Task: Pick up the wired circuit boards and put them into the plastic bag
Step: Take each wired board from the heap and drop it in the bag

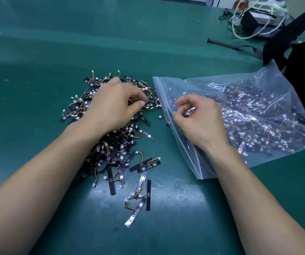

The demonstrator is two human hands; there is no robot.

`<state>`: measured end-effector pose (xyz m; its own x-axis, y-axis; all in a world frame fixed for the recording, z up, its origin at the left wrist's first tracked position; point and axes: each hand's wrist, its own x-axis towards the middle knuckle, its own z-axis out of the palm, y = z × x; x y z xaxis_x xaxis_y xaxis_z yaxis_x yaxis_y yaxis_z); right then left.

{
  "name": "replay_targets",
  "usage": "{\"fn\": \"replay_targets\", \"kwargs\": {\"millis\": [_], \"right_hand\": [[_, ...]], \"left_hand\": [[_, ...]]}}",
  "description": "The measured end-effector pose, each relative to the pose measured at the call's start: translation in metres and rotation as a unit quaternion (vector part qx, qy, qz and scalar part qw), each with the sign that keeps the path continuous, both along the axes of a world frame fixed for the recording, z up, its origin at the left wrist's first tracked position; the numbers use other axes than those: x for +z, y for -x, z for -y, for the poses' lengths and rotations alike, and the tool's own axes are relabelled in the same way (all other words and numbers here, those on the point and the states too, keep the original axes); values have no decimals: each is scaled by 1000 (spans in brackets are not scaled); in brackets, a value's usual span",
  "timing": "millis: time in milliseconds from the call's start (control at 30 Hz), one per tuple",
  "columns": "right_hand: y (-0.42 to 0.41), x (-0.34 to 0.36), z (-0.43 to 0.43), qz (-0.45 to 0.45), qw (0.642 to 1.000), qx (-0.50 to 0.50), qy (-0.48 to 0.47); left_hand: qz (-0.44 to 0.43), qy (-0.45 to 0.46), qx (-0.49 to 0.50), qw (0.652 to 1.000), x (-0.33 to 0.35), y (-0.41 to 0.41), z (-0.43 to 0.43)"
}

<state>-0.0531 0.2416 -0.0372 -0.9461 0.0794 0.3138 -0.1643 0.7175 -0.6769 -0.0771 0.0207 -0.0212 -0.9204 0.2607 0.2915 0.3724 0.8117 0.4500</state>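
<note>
While the wired circuit boards (115, 144) are heaped at frame centre, some are pinched by the left hand (111, 105); the plastic bag (258, 100) edge is pinched by the curled right hand (201, 120).

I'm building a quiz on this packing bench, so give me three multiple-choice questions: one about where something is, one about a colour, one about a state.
1. Where does the plastic bag lie relative to the pile of wired circuit boards?
A. To its right
B. To its left
C. Underneath it

2. What colour is the table mat?
A. Red
B. Green
C. White

3. What is the bag's state?
A. Empty
B. Holding many boards
C. Folded flat and sealed

Answers: 1 A, the bag sits right of the pile, under the right hand. 2 B, the mat is teal green. 3 B, boards and wires show through the clear plastic, while the left hand pinches at the pile.
</note>
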Motion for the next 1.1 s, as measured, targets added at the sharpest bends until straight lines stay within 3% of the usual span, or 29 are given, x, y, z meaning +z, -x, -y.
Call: {"fn": "replay_targets", "kwargs": {"millis": [100, 400, 567, 733, 867, 1100], "right_hand": [[-2, -5, 3, 47, 996, 32, -68], [-3, -7, 3, 44, 996, 33, -68], [-2, -8, 3, 14, 997, 39, -61], [-7, -6, 9, -30, 990, 131, -43], [-9, -5, 10, -69, 982, 170, -38], [-6, -5, 8, -69, 988, 128, 55]], "left_hand": [[-29, 36, -14, 999, -7, -7, 8], [-30, 146, -82, 985, -12, -9, 4], [-85, 124, -119, 981, -12, -10, 5], [-166, 102, -122, 973, -10, -13, 3], [-176, 88, -140, 970, -10, -14, 1], [-149, 24, -91, 984, -10, -16, 4]]}}
